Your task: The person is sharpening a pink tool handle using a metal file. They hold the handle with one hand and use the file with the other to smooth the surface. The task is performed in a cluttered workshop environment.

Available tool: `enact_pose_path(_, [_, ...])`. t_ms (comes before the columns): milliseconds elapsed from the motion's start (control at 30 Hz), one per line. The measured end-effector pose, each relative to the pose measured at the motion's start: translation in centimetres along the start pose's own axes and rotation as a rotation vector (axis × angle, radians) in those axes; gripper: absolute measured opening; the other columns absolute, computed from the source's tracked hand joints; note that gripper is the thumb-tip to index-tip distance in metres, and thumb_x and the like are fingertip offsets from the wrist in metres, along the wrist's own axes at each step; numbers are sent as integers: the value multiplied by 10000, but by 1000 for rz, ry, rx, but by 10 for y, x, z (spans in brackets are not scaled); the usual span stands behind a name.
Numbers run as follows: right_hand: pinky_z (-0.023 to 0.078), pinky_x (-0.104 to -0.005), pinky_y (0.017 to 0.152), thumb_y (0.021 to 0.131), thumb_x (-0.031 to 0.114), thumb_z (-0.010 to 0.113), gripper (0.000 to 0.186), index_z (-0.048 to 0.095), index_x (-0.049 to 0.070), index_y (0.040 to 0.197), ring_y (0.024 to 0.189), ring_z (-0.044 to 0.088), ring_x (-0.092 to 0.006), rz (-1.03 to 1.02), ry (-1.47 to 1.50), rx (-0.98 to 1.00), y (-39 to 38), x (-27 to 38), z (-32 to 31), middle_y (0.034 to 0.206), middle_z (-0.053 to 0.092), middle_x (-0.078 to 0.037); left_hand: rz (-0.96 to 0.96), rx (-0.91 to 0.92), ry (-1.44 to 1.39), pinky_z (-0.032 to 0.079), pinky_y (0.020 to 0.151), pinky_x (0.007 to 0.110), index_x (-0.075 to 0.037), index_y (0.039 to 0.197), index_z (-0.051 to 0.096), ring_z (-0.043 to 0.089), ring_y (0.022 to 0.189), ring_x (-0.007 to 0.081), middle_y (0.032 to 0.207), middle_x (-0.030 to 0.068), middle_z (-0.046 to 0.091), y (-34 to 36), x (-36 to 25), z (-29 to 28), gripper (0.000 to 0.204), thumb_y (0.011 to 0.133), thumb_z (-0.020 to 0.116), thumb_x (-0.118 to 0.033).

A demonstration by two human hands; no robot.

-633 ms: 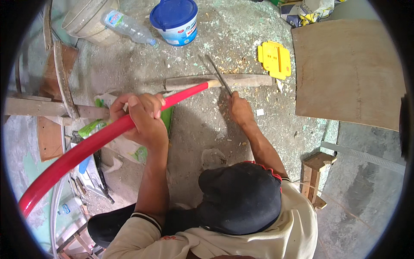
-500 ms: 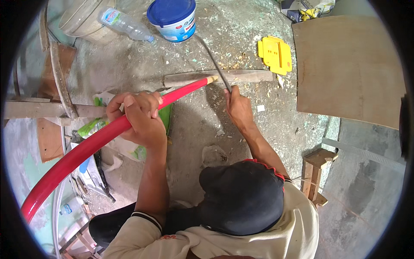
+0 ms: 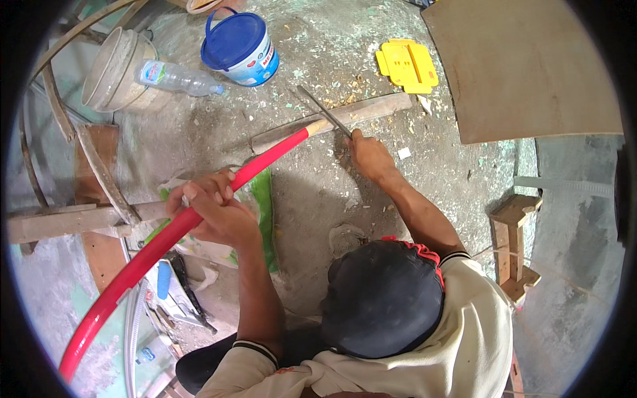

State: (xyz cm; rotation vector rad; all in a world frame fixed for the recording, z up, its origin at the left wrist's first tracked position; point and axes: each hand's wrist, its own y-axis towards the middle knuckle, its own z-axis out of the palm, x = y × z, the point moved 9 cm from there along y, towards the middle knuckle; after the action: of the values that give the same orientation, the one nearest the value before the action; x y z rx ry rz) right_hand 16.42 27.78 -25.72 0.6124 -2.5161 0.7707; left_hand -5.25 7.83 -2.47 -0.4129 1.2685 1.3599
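My left hand is wrapped round a glossy red pole, which runs from the lower left up to a bare, pale wooden tip. That tip lies over a flat wooden plank on the floor. Closed in a fist, my right hand grips a long, narrow dark metal blade; its handle is hidden in my fingers. The blade crosses close by the pole's bare tip, but whether they touch I cannot tell.
A blue-lidded bucket, a clear plastic bottle and dirty pails stand beyond the plank. A yellow plastic piece and a brown board are at right. A green-and-white bag lies under my left arm. Pale chips litter the floor.
The blade has swung leftward and its far end no longer points up to the bucket. My right hand is slightly lower and further right. The whole view has shifted and turned a little.
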Motion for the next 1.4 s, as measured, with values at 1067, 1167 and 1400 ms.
enact_pose_path(1067, [501, -607, 691, 1085, 319, 431, 357, 495, -30, 1046, 758, 663, -519, -101, 63, -81, -12, 39, -23, 776, 663, -324, 23, 55, -46, 461, 585, 352, -118, 1028, 455, 378, 535, 105, 626, -3, 362, 4, -5, 2, 91, 1050, 537, -154])
enact_pose_path(1167, [498, -609, 656, 1083, 333, 440, 369, 496, -19, 992, 701, 656, -516, -99, 42, -120, 8, 2, 9, 740, 657, -305, 17, 76, -59, 453, 579, 352, -119, 1016, 448, 366, 516, 103, 610, -7, 352, 4, -2, 9, 90, 1047, 530, -140])
enact_pose_path(1400, [515, -592, 748, 1077, 332, 434, 336, 508, 4, 1082, 836, 683, -500, -55, -52, -50, -4, 13, 7, 842, 693, -292, 21, 86, -99, 390, 502, 336, -96, 1012, 399, 343, 462, 100, 564, 4, 357, 4, 0, 8, 116, 1034, 512, -112])
